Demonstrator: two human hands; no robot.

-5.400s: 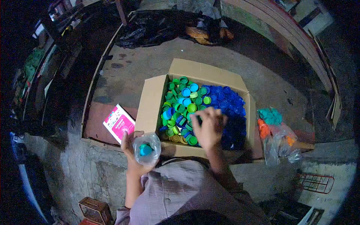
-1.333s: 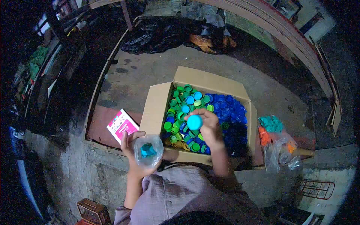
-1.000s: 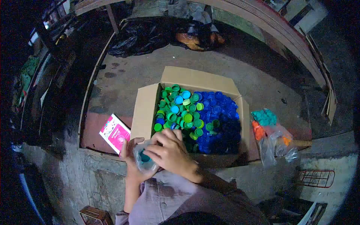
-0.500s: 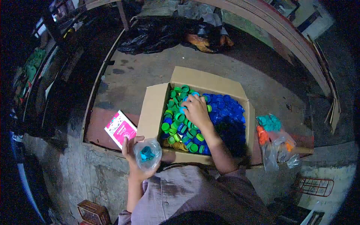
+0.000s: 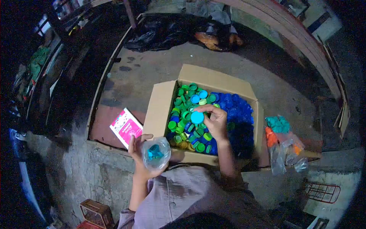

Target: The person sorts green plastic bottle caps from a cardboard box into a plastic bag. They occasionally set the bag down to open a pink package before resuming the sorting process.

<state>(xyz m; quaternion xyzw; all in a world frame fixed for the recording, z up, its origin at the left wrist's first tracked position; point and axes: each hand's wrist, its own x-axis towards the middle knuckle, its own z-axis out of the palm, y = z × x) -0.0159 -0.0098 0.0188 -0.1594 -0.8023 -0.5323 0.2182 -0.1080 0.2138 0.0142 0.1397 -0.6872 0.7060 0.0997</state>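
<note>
Between the thumb and fingers of my right hand [image 5: 214,121] is a light blue bottle cap [image 5: 197,117], held above an open cardboard box [image 5: 162,105]. Green caps [image 5: 193,87] fill the box's left part, with some yellow ones at the near corner; dark blue caps [image 5: 230,102] lie on the right. Two more light blue caps [image 5: 203,94] rest on the green ones. My left hand [image 5: 140,162] is wrapped round a clear plastic bag [image 5: 164,150], its mouth spread open upward. Teal pieces [image 5: 154,152] sit inside the bag.
A pink and white booklet or packet [image 5: 127,128] lies left of the box. At the right are a bag of teal pieces [image 5: 278,124], orange pieces [image 5: 271,136] and clear plastic bags [image 5: 281,158]. Black plastic sheeting [image 5: 164,32] is heaped at the table's far side.
My right hand has lifted out of the caps with a light blue cap and moved toward me. My left hand still holds the bag. The whole view has shifted slightly.
</note>
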